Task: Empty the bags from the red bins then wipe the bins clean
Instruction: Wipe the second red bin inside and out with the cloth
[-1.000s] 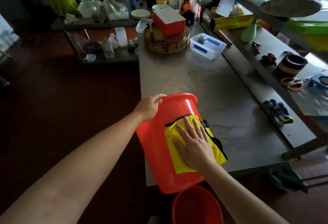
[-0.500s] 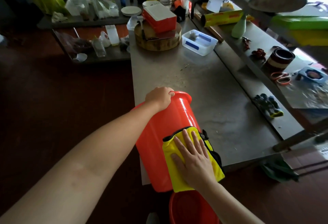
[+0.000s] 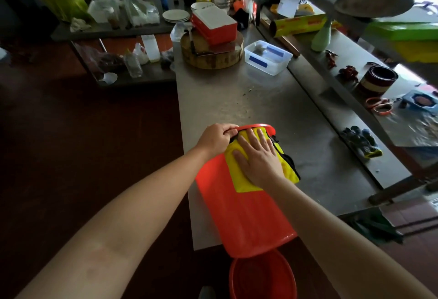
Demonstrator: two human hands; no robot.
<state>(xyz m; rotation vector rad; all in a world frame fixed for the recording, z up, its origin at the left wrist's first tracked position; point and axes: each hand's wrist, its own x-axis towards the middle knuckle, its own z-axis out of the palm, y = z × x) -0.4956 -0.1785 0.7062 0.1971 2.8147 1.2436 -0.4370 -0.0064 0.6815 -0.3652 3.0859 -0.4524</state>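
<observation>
A red bin (image 3: 241, 211) lay on its side at the near left corner of a steel table (image 3: 260, 99). One end pointed to 12 o'clock. The other end, at 6 o'clock, hung out past the table's near edge. The bin's left flank ran close along the table's left edge, and beyond that edge, at 9 o'clock, was open dark floor (image 3: 71, 132).

The left hand (image 3: 216, 138) gripped the bin's far rim, its fingers curled over the lip. The right hand (image 3: 259, 156) lay flat with its fingers straight and slightly spread. It pressed a yellow cloth (image 3: 240, 181) with black trim against the bin's upturned side, close to that far rim and touching the left hand.

Directly below the overhanging end, at 6 o'clock, a second red bin (image 3: 263, 277) stood on the floor with its mouth open upward. Its inside was too dark to read.

From the bin toward 12 o'clock the steel was bare, with a few small specks on it. That stretch ended at a clear plastic tub (image 3: 267, 60) with blue clips, which held small items that could not be made out. Just left of the tub, at 11 o'clock, sat a round wooden chopping block (image 3: 212, 56) with a red-and-white box (image 3: 214, 27) on top. At 3 o'clock, well apart from the bin, a pair of gloves (image 3: 361, 142) lay on a lower ledge along the table's right side.
</observation>
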